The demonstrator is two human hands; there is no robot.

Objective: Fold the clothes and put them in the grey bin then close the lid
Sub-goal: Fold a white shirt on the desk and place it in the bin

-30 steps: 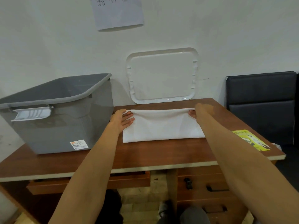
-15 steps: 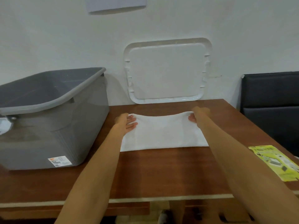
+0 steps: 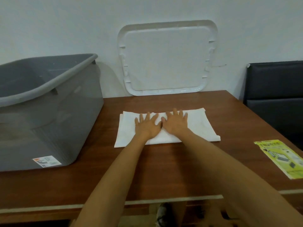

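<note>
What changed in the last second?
Both hands left the far corners of the folded white cloth and moved inward; the left hand and right hand now lie flat, side by side, on its middle. The grey plastic bin and the white lid against the wall stayed put.

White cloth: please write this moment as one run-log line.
white cloth: folded, on table | left hand: flat on cloth | right hand: flat on cloth | grey bin: open | lid: against wall

Left hand [image 3: 148,126] and right hand [image 3: 175,122] flat, palm-down, side by side, fingers [image 3: 148,116] straight and spread, thumbs perhaps touching.
</note>
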